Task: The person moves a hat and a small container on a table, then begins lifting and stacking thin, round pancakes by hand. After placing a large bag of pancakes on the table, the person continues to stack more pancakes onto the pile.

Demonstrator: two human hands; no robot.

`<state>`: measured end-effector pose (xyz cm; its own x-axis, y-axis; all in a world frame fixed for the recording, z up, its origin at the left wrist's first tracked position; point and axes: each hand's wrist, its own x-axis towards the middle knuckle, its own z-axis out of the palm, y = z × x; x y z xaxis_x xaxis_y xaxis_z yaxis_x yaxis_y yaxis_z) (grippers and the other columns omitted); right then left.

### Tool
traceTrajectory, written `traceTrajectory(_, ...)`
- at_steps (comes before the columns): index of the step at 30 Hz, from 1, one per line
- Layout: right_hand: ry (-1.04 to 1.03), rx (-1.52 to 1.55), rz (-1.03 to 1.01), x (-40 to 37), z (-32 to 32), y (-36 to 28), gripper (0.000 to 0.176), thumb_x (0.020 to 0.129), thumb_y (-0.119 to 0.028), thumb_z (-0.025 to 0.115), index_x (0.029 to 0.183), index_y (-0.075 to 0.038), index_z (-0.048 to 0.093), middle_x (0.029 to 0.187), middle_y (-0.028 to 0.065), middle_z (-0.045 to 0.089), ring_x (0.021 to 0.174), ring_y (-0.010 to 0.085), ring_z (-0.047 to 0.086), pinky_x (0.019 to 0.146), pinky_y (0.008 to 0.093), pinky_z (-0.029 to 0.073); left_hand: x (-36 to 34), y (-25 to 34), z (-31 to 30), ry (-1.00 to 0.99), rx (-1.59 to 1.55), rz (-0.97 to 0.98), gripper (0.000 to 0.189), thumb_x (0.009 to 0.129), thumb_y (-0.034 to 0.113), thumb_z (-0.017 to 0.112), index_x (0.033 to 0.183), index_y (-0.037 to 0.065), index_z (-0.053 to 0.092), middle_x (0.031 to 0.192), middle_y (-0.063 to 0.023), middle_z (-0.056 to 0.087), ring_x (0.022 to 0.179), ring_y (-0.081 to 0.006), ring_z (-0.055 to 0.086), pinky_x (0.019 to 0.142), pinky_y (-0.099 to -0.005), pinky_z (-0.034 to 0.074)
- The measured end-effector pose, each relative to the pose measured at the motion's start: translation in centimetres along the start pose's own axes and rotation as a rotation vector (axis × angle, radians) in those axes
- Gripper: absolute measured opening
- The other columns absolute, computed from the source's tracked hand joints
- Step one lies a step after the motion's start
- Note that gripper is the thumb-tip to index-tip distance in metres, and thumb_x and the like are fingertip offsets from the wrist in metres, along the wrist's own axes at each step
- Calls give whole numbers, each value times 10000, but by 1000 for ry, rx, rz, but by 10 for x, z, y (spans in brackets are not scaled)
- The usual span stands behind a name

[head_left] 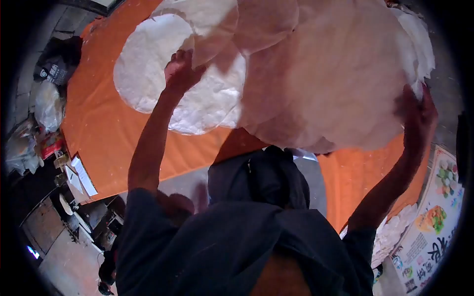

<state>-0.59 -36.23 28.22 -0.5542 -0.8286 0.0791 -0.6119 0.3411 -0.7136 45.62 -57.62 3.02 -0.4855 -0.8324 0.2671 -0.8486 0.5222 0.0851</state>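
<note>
Thin, round, pale flatbreads (153, 64) lie overlapping on an orange cloth (98, 123). My left hand (181, 74) is over the left group, fingers curled at the edge of one sheet, which meets my thumb. To the right spreads a broad, shadowed layer of flatbreads (345, 74). At its right edge, my right hand (418, 111) is closed on the rim of a flatbread, with white sheet showing between thumb and fingers. Shadow hides some of the fingertips.
Clear plastic bags (48, 106) and a dark bag (57, 69) sit beyond the cloth's left edge. White papers (81, 176) lie at its lower left corner. A printed food poster (429, 222) and more pale sheets (395, 234) are at lower right.
</note>
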Motion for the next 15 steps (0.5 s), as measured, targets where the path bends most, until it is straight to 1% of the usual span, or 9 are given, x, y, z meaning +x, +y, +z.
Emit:
traceTrajectory(1, 15, 27, -22, 2, -4, -4, 283, 946, -185, 632, 1185, -36, 657, 764, -11, 625, 643, 75, 555, 571, 243, 450, 1, 2, 2, 23, 4, 15, 313, 815, 343, 662, 978, 80, 613, 1051, -144, 607, 940, -327, 621, 742, -441, 550)
traceTrajectory(4, 48, 60, -95, 12, -16, -6, 299, 944, -177, 637, 1204, -31, 651, 785, -9, 634, 682, 60, 545, 613, 220, 434, 1, -14, 11, -25, 70, 111, 248, 837, 314, 639, 919, 82, 611, 979, -142, 641, 856, -328, 649, 685, -454, 556)
traceTrajectory(7, 142, -134, -118, 23, -35, 1, 313, 951, -179, 624, 1227, -34, 643, 820, -2, 651, 714, 55, 543, 636, 206, 424, 20, -51, 12, -256, 206, -19, 147, 852, 233, 609, 851, 86, 605, 835, -149, 659, 713, -345, 654, 596, -460, 538)
traceTrajectory(9, 189, -44, -106, 26, -38, -7, 338, 953, -193, 617, 1255, -41, 631, 873, 4, 663, 758, 68, 568, 686, 218, 445, 37, -62, -18, 146, -58, 134, 84, 845, 166, 584, 810, 93, 603, 716, -161, 638, 613, -369, 630, 543, -469, 508)
traceTrajectory(10, 215, -105, -123, 25, -34, -18, 338, 955, -193, 614, 1257, -42, 630, 879, 10, 666, 767, 77, 579, 699, 224, 453, 47, -46, -48, 202, -78, 127, 53, 829, 132, 575, 814, 90, 603, 703, -177, 621, 624, -377, 619, 526, -453, 494)
traceTrajectory(12, 213, -238, -192, 27, -23, -38, 325, 959, -195, 604, 1242, -37, 632, 895, 30, 674, 780, 100, 600, 719, 237, 469, 54, -11, -69, 60, -95, 169, 55, 836, 122, 566, 814, 87, 602, 728, -165, 632, 641, -365, 630, 538, -449, 498)
traceTrajectory(13, 185, -308, -248, 32, -16, -48, 313, 962, -196, 598, 1226, -32, 635, 905, 44, 679, 784, 114, 611, 726, 245, 477, 52, 10, -74, -9, -101, 186, 57, 839, 117, 561, 814, 85, 601, 740, -159, 637, 649, -359, 636, 544, -448, 501)
traceTrajectory(14, 158, -377, -305, 36, -9, -59, 302, 965, -197, 592, 1210, -27, 638, 914, 57, 684, 788, 129, 621, 733, 253, 485, 44, 37, -71, -45, -34, 257, 62, 842, 104, 549, 805, 86, 595, 759, -142, 641, 665, -340, 643, 551, -449, 503)
traceTrajectory(15, 110, -386, -333, 41, -3, -68, 320, 969, -198, 580, 1233, -23, 625, 972, 51, 679, 828, 125, 620, 761, 255, 486, 32, 67, -62, -81, 34, 329, 72, 845, 92, 537, 797, 88, 590, 777, -125, 645, 681, -322, 651, 557, -450, 505)
